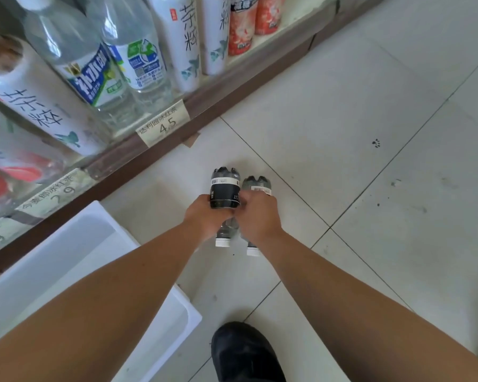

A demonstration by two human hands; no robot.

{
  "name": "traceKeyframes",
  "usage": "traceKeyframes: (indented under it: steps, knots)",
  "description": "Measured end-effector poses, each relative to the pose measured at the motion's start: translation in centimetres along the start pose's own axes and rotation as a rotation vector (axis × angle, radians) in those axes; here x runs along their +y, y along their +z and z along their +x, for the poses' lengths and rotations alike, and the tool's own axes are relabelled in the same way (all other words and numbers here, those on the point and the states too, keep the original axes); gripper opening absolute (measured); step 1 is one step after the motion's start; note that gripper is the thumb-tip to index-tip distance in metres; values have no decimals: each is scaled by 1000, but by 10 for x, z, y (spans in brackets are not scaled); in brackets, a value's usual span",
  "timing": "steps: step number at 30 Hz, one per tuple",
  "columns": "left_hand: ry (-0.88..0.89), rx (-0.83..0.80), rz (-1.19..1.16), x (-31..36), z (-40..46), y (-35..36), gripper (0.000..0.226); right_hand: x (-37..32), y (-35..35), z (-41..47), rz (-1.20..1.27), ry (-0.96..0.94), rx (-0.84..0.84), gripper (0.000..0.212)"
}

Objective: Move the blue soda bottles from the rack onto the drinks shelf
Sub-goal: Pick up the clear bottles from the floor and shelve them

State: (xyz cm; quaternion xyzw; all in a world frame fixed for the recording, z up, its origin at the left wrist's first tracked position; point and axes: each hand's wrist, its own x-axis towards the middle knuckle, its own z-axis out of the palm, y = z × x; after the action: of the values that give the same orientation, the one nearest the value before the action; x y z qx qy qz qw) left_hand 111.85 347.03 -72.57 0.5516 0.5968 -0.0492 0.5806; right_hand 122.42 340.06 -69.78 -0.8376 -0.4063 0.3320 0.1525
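Observation:
Two small soda bottles hang side by side above the tiled floor, bases pointing away from me and white caps toward me. My left hand (206,216) grips the left bottle (224,188), which has a dark label. My right hand (258,215) grips the right bottle (257,184), whose label is mostly hidden by my fingers. The drinks shelf (138,150) runs diagonally along the upper left, with a brown front edge and price tags.
On the shelf stand clear water bottles (75,56), white tea bottles (186,42) and orange cans (240,26). A white plastic bin (100,260) sits on the floor at lower left. My black shoe (246,351) is at the bottom. Tiled floor spreads right.

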Motion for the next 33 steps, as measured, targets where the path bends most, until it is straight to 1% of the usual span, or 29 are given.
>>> traceKeyframes:
  steps: [2,4,5,6,7,8,9,11,14,17,19,20,21,23,25,27,29,31,33]
  knots:
    - [-42,19,-122,3,-7,-4,33,1,-2,-4,91,3,-14,20]
    - [-81,4,-220,9,-15,-10,26,3,-6,-6,96,-54,-58,24]
    - [-108,-14,-257,11,-18,-15,23,5,-7,-7,49,-99,-86,43]
    - [-147,-40,-289,15,-23,-20,23,7,-9,-8,-8,-144,-112,68]
    - [-176,-70,-313,17,-28,-26,27,7,-12,-11,-60,-184,-131,85]
    - [-190,-95,-319,19,-33,-33,32,6,-15,-13,-109,-227,-132,93]
    - [-201,-135,-314,22,-39,-40,37,5,-18,-15,-150,-280,-120,96]
    - [-223,-219,-319,26,-53,-58,43,-2,-24,-20,-195,-392,-99,92]
    - [-238,-294,-348,34,-82,-86,32,-23,-37,-29,-160,-523,-118,77]
    - [-196,-277,-305,40,-118,-117,28,-55,-49,-45,-105,-524,-162,60]
    - [-153,-218,-339,41,-145,-139,31,-76,-54,-57,-101,-513,-145,52]
    - [-120,-182,-377,42,-158,-149,32,-85,-56,-62,-86,-503,-126,53]
    - [-62,-148,-421,43,-171,-157,34,-92,-59,-68,-59,-495,-103,55]
    - [146,-55,-424,45,-204,-173,42,-111,-63,-79,-35,-464,-44,64]
    - [342,97,-292,50,-234,-181,57,-135,-70,-90,-8,-475,26,66]
    - [466,283,-198,56,-258,-185,55,-164,-76,-101,53,-506,58,67]
    - [554,464,-195,61,-272,-190,49,-189,-80,-109,98,-549,93,66]
    - [630,583,-207,65,-283,-201,47,-214,-84,-117,125,-602,135,64]
    - [676,698,-138,70,-292,-214,48,-238,-86,-122,135,-631,168,61]
